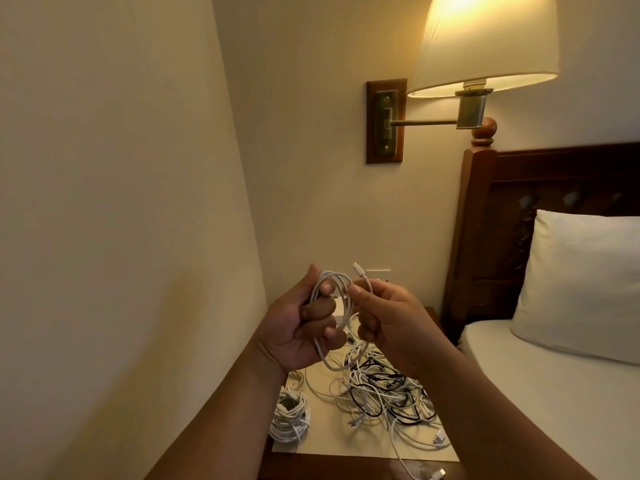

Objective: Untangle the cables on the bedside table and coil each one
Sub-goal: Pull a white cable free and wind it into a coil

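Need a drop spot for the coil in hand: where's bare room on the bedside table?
Best for the held coil: the bare mat strip between the finished coils on the left and the tangle, towards the front. The wood front edge is narrow. Crowded: centre and right, under the tangle and its loose ends.
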